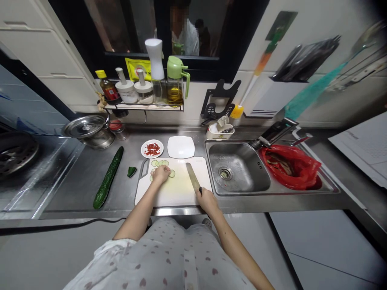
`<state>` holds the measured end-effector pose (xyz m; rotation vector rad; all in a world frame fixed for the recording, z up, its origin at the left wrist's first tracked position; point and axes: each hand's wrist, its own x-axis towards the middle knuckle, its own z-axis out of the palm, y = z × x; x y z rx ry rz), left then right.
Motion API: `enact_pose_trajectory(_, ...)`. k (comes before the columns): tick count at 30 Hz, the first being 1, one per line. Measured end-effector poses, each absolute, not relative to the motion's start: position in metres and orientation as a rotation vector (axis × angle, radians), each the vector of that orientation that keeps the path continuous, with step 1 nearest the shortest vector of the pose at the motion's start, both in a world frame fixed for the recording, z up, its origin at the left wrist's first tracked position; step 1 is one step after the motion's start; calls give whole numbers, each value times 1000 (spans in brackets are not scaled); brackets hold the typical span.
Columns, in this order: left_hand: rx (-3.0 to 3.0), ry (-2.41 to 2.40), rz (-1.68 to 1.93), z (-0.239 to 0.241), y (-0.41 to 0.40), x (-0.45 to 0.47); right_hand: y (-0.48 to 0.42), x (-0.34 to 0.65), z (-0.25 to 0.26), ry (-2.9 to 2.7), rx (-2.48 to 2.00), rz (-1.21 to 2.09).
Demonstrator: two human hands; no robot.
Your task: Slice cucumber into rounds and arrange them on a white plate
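My right hand (208, 200) grips the dark handle of a kitchen knife (192, 177). Its blade lies low over the white cutting board (181, 197), pointing away from me. Over the board's left part is my left hand (161, 174), fingers curled together, with a cucumber slice (172, 173) at the fingertips. More thin cucumber slices (155, 163) lie along the board's far left edge; my hand partly covers some. Left of the board are a cut cucumber end (132, 172) and a long whole-looking cucumber (109, 177).
Behind the board stand a plate of chopped red pieces (152, 149) and a white square plate (181, 146). A sink (238, 169) is to the right, with a red plastic bag (290, 167) beyond. A lidded steel pot (90, 131) sits back left, below a seasoning rack (145, 106).
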<state>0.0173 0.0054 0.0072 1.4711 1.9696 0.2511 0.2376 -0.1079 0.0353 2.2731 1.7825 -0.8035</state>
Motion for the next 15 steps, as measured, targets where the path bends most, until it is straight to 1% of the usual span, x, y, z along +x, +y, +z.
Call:
enact_pose_trajectory(5,1661,1930,149,7,-5,16,-108,237,36,1796,2272,-784)
enact_pose_trajectory(8,1736,1953,158,6,-9,18,-108,237,36,1797,2268,-780)
enact_pose_trajectory(15,1724,2043,158,8,-16,23,-109,237,37,1821,2252,-778)
